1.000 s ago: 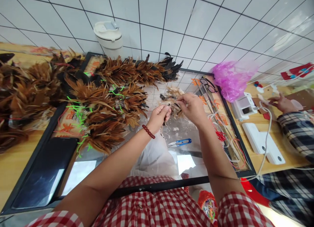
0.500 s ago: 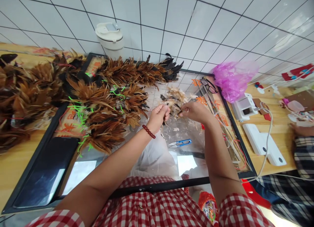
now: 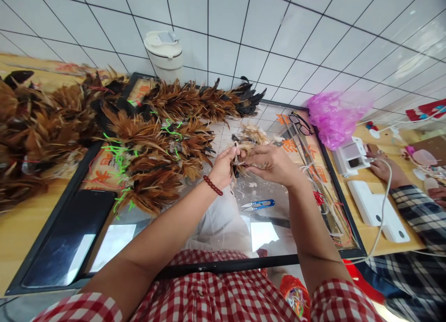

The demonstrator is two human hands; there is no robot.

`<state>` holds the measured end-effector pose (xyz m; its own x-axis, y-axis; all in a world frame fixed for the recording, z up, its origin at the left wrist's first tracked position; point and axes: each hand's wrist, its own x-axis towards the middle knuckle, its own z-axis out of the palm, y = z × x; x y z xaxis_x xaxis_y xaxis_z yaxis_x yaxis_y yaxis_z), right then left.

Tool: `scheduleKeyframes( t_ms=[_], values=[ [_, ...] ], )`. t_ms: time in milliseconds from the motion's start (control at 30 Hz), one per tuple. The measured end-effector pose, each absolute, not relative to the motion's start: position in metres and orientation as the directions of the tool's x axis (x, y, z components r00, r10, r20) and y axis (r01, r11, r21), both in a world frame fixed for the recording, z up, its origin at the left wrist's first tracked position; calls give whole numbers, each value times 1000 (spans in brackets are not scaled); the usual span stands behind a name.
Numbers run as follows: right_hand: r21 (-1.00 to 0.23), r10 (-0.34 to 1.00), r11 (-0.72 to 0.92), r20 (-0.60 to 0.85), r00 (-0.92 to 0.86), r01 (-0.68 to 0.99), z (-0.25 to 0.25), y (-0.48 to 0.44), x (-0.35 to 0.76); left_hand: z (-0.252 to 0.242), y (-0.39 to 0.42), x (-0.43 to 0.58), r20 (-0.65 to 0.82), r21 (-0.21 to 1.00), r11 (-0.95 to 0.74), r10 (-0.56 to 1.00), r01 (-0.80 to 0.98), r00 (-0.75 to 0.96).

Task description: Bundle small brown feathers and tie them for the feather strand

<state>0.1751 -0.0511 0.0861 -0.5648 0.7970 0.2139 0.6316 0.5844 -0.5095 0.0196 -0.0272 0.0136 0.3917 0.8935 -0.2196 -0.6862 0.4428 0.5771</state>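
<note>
My left hand (image 3: 225, 166), with a dark red bead bracelet (image 3: 213, 185) at the wrist, pinches a small feather bundle (image 3: 238, 167) of dark and pale feathers. Close against it, my right hand (image 3: 270, 163) has its fingers bent on the bundle's right side, gripping pale feathers. The fingers partly cover the bundle. Behind them lies a loose heap of pale feathers (image 3: 256, 132) on the glass tabletop (image 3: 223, 220). Nearer to me, blue-handled thread snips (image 3: 259, 204) lie with their blades pointing left.
Brown feather bunches (image 3: 149, 187) with green ties cover the left side. A phone (image 3: 69, 238) lies at front left, a white lidded cup (image 3: 163, 55) by the wall. Eyeglasses (image 3: 302, 123), a pink plastic bag (image 3: 334, 117) and white devices (image 3: 378, 213) are right. A co-worker's hand (image 3: 388, 170) reaches in there.
My right hand has moved left, up to the left hand, and now touches the feather bundle. The co-worker's hand has come in toward the white device. The view has shifted slightly.
</note>
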Motion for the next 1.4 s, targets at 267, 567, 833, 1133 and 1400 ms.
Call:
scheduleKeyframes(
  t_ms=[267, 567, 833, 1133, 1400],
  values=[
    [-729, 972, 234, 172, -159, 643, 64, -37, 184, 15, -32, 19, -113, 615, 436, 873, -657, 474],
    [-976, 962, 83, 26, -272, 200, 70, -41, 176, 10, -32, 22, -141, 693, 409, 884, -594, 445],
    [-898, 935, 230, 96, -342, 376, 73, -42, 188, 11, -31, 21, -199, 713, 443, 871, -543, 449],
    [-479, 855, 502, 399, -331, 720, 65, -40, 165, 12, -34, 21, -143, 776, 417, 847, -473, 513],
    [-670, 916, 361, 384, -112, 649, 59, -38, 167, 7, -31, 20, -112, 777, 379, 868, -502, 483]
  ],
)
